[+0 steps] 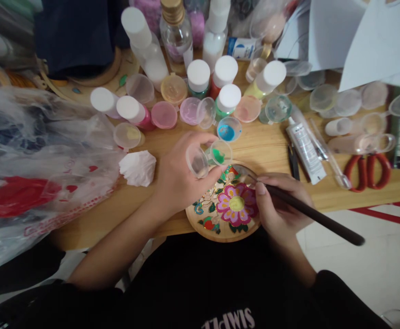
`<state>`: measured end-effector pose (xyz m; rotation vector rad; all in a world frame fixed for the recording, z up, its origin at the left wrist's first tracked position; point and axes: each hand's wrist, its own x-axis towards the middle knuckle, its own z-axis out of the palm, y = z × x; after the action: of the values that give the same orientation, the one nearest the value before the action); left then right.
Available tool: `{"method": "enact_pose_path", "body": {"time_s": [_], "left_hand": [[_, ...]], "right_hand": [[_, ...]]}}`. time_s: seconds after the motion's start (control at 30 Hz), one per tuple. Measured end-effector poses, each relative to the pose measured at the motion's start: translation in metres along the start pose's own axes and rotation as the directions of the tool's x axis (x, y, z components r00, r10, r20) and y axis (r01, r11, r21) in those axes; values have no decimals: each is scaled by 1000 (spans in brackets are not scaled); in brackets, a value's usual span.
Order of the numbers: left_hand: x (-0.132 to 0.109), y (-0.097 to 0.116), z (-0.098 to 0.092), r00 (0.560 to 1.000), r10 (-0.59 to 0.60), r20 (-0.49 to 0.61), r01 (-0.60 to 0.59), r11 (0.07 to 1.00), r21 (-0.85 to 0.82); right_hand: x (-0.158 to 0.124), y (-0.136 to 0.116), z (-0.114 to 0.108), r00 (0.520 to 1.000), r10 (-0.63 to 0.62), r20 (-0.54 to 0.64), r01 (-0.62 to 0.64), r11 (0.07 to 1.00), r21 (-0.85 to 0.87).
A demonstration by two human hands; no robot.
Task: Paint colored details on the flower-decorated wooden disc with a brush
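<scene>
My left hand [182, 171] is closed around a small clear plastic cup [224, 147] with green paint [218, 156] in it. The cup's round lid [197, 161] hangs open beside my fingers. Between the fingers of my right hand [282, 201] is a thin tool with a long dark brown handle [319, 218]; its slim greyish tip reaches over the far edge of a round wooden plaque, too fine to name. That wooden plaque [236, 235] lies at the table's front edge under both hands, with a pink and purple flower, green leaves and gold outlines on it.
Several open paint cups, one with blue paint [226, 132], and white-capped bottles [198, 75] stand beyond my hands. A crumpled tissue [137, 168] and plastic bag [49, 183] lie left. To the right are a white tube [306, 151], black tweezers [293, 162] and red-handled scissors [359, 172].
</scene>
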<state>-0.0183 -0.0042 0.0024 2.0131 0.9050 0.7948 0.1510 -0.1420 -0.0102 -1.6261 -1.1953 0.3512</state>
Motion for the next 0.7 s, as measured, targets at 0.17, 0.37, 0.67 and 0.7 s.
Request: {"method": "enact_pose_path", "body": {"time_s": [0.17, 0.37, 0.67, 0.7], "left_hand": [[1, -1, 0, 999, 28, -18, -28, 1000, 13], [0, 0, 0, 999, 33, -22, -32, 999, 20], [0, -1, 0, 1000, 9, -5, -9, 1000, 2], [0, -1, 0, 1000, 8, -3, -8, 1000, 4]], "right_hand": [[-1, 1, 0, 1000, -1, -6, 1, 1000, 8], [1, 1, 1, 1000, -9, -10, 9, 1000, 11], [0, 1, 1, 999, -17, -42, 17, 1000, 1], [0, 2, 1, 999, -18, -40, 18, 1000, -4]]}}
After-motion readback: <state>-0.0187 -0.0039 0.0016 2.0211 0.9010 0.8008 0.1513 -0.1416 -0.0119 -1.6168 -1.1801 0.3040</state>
